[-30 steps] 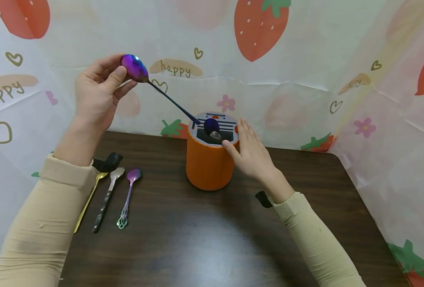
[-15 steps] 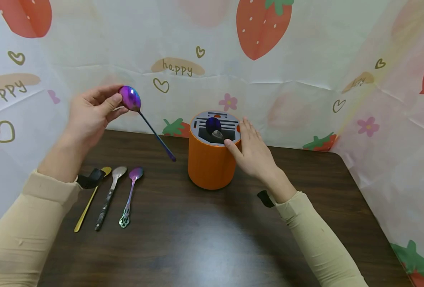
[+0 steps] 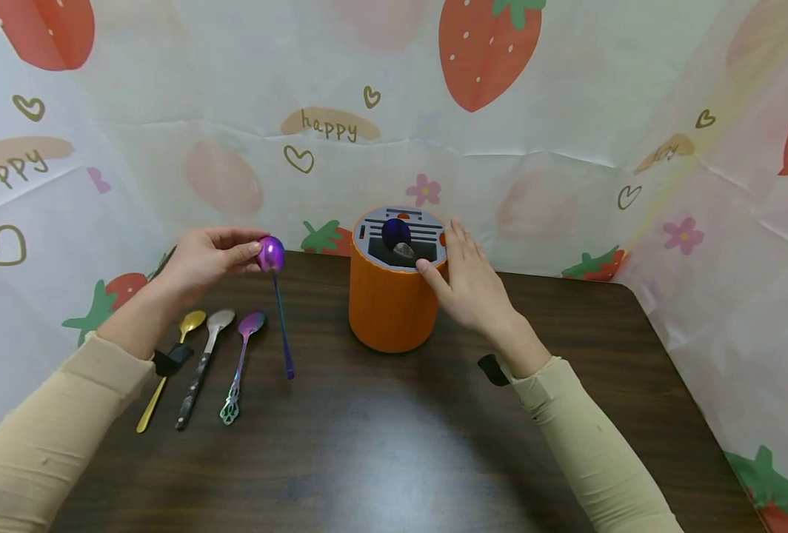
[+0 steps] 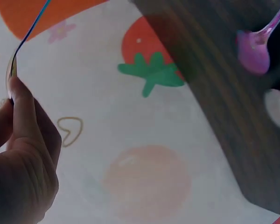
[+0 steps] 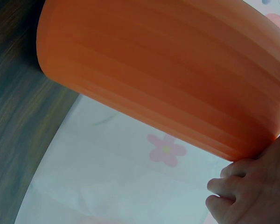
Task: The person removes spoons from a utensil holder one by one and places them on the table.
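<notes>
My left hand (image 3: 210, 259) pinches the bowl of a purple-blue spoon (image 3: 272, 254) between thumb and fingers. Its thin dark handle hangs down over the table, just right of a row of spoons. In the left wrist view the same spoon (image 4: 30, 30) is seen edge-on. An orange cylindrical holder (image 3: 392, 311) with a grey slotted top stands at the back. Out of that top stick a dark blue spoon (image 3: 395, 233) and a small silver spoon (image 3: 403, 250). My right hand (image 3: 470, 285) rests against the holder's right side, fingers straight and thumb at the rim.
On the dark wooden table (image 3: 341, 444) lie a gold spoon (image 3: 155, 403), a silver spoon with a black handle (image 3: 195, 392) and a purple spoon with an ornate green handle (image 3: 232, 396). A strawberry-print sheet (image 3: 554, 111) hangs behind and beside the table.
My left hand has lowered the purple-blue spoon from above the holder to left of it, and its handle has swung from slanting to nearly upright. My right hand has stayed at the holder.
</notes>
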The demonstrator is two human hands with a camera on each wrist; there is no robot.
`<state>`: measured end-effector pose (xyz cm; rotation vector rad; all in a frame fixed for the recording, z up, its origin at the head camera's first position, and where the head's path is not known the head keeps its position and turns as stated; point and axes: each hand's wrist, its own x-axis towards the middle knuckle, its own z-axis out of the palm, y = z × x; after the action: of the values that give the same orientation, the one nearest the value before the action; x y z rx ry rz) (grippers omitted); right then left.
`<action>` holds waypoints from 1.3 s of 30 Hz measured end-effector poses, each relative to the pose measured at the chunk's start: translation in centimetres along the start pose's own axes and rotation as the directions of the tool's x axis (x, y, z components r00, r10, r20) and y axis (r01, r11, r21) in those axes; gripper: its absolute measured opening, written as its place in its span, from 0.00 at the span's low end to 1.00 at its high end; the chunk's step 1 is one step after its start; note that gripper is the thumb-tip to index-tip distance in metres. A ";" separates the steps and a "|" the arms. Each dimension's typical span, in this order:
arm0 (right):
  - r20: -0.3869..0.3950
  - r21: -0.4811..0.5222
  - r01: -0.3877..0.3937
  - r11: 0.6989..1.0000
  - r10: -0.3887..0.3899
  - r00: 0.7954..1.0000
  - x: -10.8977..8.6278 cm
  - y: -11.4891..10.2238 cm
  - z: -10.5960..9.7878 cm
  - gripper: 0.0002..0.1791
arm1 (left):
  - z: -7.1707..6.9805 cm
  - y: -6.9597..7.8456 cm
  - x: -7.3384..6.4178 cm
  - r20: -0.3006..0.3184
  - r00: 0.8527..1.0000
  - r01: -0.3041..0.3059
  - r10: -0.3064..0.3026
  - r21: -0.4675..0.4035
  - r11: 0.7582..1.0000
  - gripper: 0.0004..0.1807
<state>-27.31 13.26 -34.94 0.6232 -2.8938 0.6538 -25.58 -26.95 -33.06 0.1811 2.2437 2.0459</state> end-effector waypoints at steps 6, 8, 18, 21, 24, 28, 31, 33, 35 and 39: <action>-0.005 -0.004 -0.001 1.000 0.001 1.000 0.0 0.1 0.0 0.52 | 0.1 -1.8 0.8 0.070 0.994 0.070 -0.085 0.199 0.977 0.25; -0.006 -0.004 0.000 1.000 0.000 1.000 0.0 0.1 0.0 0.52 | 0.1 -2.5 1.1 0.089 0.990 0.090 -0.110 0.202 0.975 0.24; -0.010 0.003 0.000 1.000 0.000 1.000 0.0 0.2 0.2 0.52 | 0.2 -5.7 2.8 0.165 0.958 0.198 -0.234 0.210 0.958 0.22; -0.011 0.005 0.000 1.000 0.000 1.000 0.0 0.1 0.3 0.52 | 0.0 -6.5 3.2 0.181 0.946 0.227 -0.269 0.224 0.948 0.23; -0.008 0.010 -0.001 1.000 0.001 1.000 -0.1 0.1 0.3 0.51 | -0.1 -7.3 3.6 0.183 0.940 0.245 -0.289 0.229 0.942 0.23; -0.007 0.011 0.002 1.000 -0.002 1.000 -0.1 0.1 0.3 0.52 | -0.2 -8.4 4.0 0.176 0.937 0.259 -0.301 0.227 0.939 0.23; -0.011 0.010 0.004 1.000 -0.004 1.000 -0.1 0.1 0.3 0.52 | -0.2 -9.3 4.3 0.170 0.937 0.264 -0.305 0.229 0.937 0.23; -0.013 0.009 0.006 1.000 -0.006 1.000 0.0 0.2 0.3 0.52 | -0.1 -9.7 4.4 0.155 0.939 0.268 -0.308 0.236 0.934 0.23; -0.015 0.009 0.008 1.000 -0.008 1.000 0.0 0.2 0.2 0.51 | 0.1 -10.2 4.6 0.142 0.941 0.267 -0.308 0.247 0.931 0.22; -0.014 0.010 0.009 1.000 -0.009 1.000 0.0 0.2 0.2 0.51 | 0.3 -11.1 4.8 0.129 0.943 0.268 -0.306 0.248 0.931 0.22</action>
<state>-27.40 13.35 -35.24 0.6308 -2.8751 0.6695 -30.56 -26.95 -44.09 0.0329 2.2413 1.5678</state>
